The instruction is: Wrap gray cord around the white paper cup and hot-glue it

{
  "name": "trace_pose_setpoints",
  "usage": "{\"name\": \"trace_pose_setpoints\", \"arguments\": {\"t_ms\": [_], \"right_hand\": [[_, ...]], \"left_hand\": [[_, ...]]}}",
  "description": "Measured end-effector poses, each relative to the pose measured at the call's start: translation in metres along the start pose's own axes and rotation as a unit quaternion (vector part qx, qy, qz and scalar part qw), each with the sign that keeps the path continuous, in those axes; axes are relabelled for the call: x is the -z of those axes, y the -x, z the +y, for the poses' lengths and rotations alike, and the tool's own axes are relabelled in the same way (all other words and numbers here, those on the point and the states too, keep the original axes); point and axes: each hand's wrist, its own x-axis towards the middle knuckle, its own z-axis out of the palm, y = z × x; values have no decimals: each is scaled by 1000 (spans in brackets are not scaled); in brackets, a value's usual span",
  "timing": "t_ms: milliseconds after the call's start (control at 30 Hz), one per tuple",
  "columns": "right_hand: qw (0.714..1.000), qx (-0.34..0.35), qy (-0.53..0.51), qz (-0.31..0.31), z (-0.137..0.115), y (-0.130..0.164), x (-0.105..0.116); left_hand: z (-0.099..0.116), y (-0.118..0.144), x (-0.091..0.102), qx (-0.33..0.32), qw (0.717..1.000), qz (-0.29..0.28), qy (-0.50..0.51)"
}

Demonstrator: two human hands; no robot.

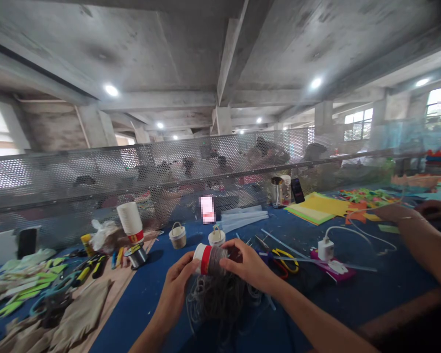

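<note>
A white paper cup with a red band (205,260) lies on its side between my two hands, above the blue table. Grey cord (217,261) is wound round one end of it. My left hand (178,280) grips the cup's white end with thumb and fingers. At the other end my right hand (247,264) has its thumb and fingers closed on the cord-wrapped part. A loose tangle of grey cord (220,299) lies below the cup. Just beyond stand two small cup-shaped baskets with handles, one at the left (177,237) and one partly behind the held cup (216,236).
Stacked paper cups (130,220) stand at the left, near pliers (83,274) and cloth gloves (83,314). Yellow-handled scissors (286,260), a white charger (326,249) and yellow sheets (318,206) lie rightward. Another person's arm (422,235) reaches in. A perforated screen (191,171) runs behind.
</note>
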Motion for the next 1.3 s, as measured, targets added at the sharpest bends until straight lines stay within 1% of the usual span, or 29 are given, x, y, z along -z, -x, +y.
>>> {"name": "trace_pose_setpoints", "arguments": {"t_ms": [100,200,267,367,433,500,567,600,667,767,800,867,933,1000,1100,1167,1233,1300], "right_hand": [[1000,9,24,8,-4,2,0],[999,38,30,6,-3,1,3],[997,61,32,20,0,-2,7],[996,82,10,31,6,-7,12],[996,87,-28,-3,9,-8,13],[993,77,-63,-62,10,-8,11],[989,60,-81,-111,11,-6,8],[988,53,-78,-122,11,-6,6],[992,44,-47,-106,12,-6,5],[998,42,11,-37,13,-8,8],[999,43,20,-18,12,-8,9],[999,49,22,2,8,-8,12],[998,57,22,6,2,-5,14],[997,75,35,-5,-4,-1,14],[989,125,68,-32,-11,7,13],[983,163,88,-24,-11,11,14],[978,179,110,17,-9,16,20],[976,154,137,71,-2,22,32]], "left_hand": [[2,0,-1,13,1000,-23,4],[1,-2,1,2,1000,-9,-12],[0,-4,3,-6,1000,4,-17],[-1,-4,6,-1,1000,4,-13],[0,-3,6,2,1000,-8,-9],[-1,-2,7,1,1000,-19,-5],[-1,-1,7,-3,1000,-27,-8],[-1,-1,8,-7,1000,-26,-14],[-1,-1,10,-24,999,-21,-31],[1,-3,11,-46,997,-13,-63],[2,-3,11,-52,996,-7,-77],[4,-4,11,-67,992,21,-109],[5,-5,11,-86,986,56,-133],[7,-6,11,-93,983,81,-137],[8,-6,10,-77,986,91,-120],[7,-6,10,-71,986,97,-115],[7,-5,10,-75,985,103,-118],[6,-6,10,-83,983,108,-124]]}}
